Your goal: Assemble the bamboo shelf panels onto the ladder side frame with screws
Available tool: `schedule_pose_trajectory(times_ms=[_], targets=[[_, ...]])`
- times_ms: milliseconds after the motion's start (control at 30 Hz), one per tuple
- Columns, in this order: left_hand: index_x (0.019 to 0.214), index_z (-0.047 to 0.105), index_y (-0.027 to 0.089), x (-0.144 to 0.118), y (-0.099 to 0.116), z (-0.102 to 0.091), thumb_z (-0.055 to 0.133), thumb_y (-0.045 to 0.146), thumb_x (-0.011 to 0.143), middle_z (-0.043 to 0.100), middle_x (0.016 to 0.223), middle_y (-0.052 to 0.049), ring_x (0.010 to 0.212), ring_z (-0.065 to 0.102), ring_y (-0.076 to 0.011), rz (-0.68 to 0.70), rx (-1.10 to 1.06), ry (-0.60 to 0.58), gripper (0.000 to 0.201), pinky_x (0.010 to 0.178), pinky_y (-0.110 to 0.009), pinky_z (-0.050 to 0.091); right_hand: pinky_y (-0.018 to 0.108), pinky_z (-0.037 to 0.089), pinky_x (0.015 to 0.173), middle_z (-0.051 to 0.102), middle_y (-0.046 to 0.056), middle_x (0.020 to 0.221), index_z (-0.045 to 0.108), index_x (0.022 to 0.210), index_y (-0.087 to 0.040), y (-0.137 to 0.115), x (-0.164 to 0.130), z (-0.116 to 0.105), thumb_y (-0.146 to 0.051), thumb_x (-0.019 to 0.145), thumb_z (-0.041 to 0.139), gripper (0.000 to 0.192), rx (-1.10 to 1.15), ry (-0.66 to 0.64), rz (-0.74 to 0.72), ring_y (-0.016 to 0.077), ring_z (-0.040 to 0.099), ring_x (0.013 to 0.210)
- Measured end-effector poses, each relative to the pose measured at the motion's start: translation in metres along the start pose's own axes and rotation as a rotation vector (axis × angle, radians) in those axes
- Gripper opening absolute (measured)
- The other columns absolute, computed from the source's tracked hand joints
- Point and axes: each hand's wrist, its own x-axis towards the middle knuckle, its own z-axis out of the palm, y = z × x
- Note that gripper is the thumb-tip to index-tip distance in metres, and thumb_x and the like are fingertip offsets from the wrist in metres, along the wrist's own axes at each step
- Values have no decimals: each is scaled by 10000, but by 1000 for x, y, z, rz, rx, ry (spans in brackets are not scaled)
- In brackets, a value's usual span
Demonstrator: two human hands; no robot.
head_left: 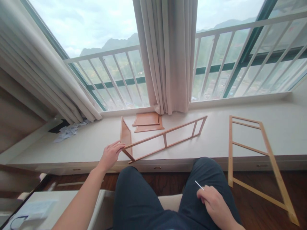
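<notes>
A light wooden ladder-like frame [165, 140] stands on its edge on the white window ledge, joined or set against an upright wooden panel [126, 134] at its left end. My left hand [112, 155] is closed on the corner where the two meet; whether they are fastened cannot be seen. Over my right thigh, my right hand [212, 201] is closed around a slim, light metal rod [199, 185], like a tool's shaft. Its other end is hidden in my fingers.
Two flat wooden panels [148, 123] lie by the curtain [168, 57]. At right, a second wooden frame [260, 153] leans against the ledge [79, 153], its lower end near the floor. Crumpled paper or plastic [69, 131] lies at left. A white surface [62, 204] stands beside my left arm.
</notes>
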Motion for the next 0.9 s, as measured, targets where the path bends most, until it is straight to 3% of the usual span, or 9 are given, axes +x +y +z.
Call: schedule_pose_trajectory(times_ms=[233,433,600,767,900], targets=[[1076,747,265,-5,-10,-5,427,244,955,708,1331,-6,1387,530,-258,-40,64,4,342,1160,-462,434,308,345,667,586,21,714,616,786,-215,0,1,3,-53,897,438,265,6,-11,6,198,534,692],[1162,727,288,-9,0,-9,433,206,975,630,1434,-41,1386,514,-260,-238,160,58,358,1129,-464,435,316,356,680,597,31,724,623,786,-211,0,0,1,-79,916,420,275,32,-33,30,199,536,704],[1361,620,287,-16,36,-3,444,216,986,539,1521,-104,1422,458,-300,-457,189,180,420,1104,-526,422,316,360,674,600,31,715,620,780,-212,0,1,1,-90,929,413,283,36,-14,22,196,539,692],[1399,589,260,-34,84,10,427,193,975,475,1575,-121,1488,382,-311,-494,173,193,459,1135,-552,383,308,377,651,602,27,700,617,760,-214,1,1,1,-89,906,435,265,21,5,-6,194,557,672],[1416,586,244,-67,119,33,393,167,975,441,1605,-116,1528,325,-294,-483,175,157,487,1178,-529,343,304,432,637,609,21,688,643,795,-226,6,-2,2,-120,921,443,259,56,43,-22,196,588,654]])
